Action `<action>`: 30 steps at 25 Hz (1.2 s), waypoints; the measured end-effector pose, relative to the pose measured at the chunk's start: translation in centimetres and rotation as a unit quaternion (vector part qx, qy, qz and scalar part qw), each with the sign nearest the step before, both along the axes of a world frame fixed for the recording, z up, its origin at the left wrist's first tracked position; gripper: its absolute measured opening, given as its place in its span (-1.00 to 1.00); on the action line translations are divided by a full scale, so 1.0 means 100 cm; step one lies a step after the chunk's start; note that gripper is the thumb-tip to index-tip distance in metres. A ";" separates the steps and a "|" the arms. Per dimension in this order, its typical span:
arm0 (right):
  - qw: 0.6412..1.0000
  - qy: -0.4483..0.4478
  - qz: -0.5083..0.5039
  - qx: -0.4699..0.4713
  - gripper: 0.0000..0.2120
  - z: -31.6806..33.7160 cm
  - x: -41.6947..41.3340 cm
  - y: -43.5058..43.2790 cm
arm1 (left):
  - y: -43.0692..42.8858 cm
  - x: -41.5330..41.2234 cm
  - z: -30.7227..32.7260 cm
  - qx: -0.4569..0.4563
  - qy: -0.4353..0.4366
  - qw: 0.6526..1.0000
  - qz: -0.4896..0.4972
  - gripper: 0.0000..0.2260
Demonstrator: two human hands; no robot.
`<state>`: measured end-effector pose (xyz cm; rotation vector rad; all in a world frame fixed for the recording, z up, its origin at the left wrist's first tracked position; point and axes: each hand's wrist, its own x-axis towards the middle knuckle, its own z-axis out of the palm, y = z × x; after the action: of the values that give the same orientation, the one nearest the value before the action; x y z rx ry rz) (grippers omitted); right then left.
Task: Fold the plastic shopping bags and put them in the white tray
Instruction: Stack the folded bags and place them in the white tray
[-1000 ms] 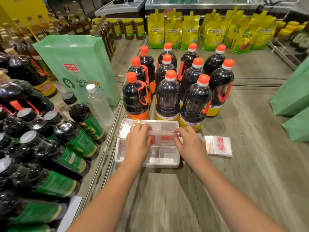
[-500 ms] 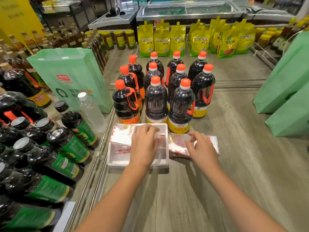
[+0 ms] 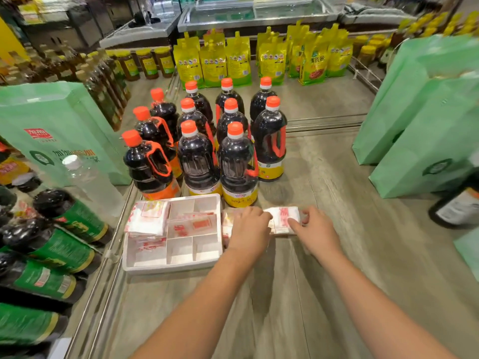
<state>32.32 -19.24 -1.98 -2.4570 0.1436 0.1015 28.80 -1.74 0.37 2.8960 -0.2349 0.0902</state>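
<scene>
A white divided tray (image 3: pixel 204 265) lies on the grey wood-look shelf. Folded white-and-red plastic bags (image 3: pixel 146 221) fill its left compartments, and one flat folded bag (image 3: pixel 193 225) lies in a middle compartment. Just right of the tray sits a small stack of white-and-red plastic bags (image 3: pixel 283 219). My left hand (image 3: pixel 250 229) rests on the stack's left part and hides it. My right hand (image 3: pixel 315 230) pinches the stack's right end, thumb in front and fingers behind.
Several dark sauce bottles with orange caps (image 3: pixel 199 161) stand right behind the tray and the stack. Green-labelled bottles (image 3: pixel 51 244) lie at the left beyond a metal rail. Green paper bags (image 3: pixel 427 130) stand at the right, another green bag (image 3: pixel 51 130) at the left.
Both hands have left the tray, where a folded bag now lies in a middle compartment. They moved right onto the stack of bags beside it.
</scene>
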 end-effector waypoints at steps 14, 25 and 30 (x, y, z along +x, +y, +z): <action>0.965 0.110 -0.037 0.233 -0.85 -0.011 -0.003 -0.039 | -0.027 0.000 -0.009 -0.005 0.049 0.997 0.059 -0.64; 0.944 0.028 0.055 0.324 -0.71 0.043 -0.043 -0.009 | 0.025 -0.037 0.020 -0.426 0.037 0.901 0.070 -0.93; 0.944 0.002 0.169 0.283 -0.68 0.041 -0.049 0.070 | 0.097 -0.070 0.027 -0.410 -0.028 0.902 0.132 -0.74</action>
<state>27.46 -12.21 2.12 -1.8819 -0.2746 0.2593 21.77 7.99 3.05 2.0604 0.1620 0.2499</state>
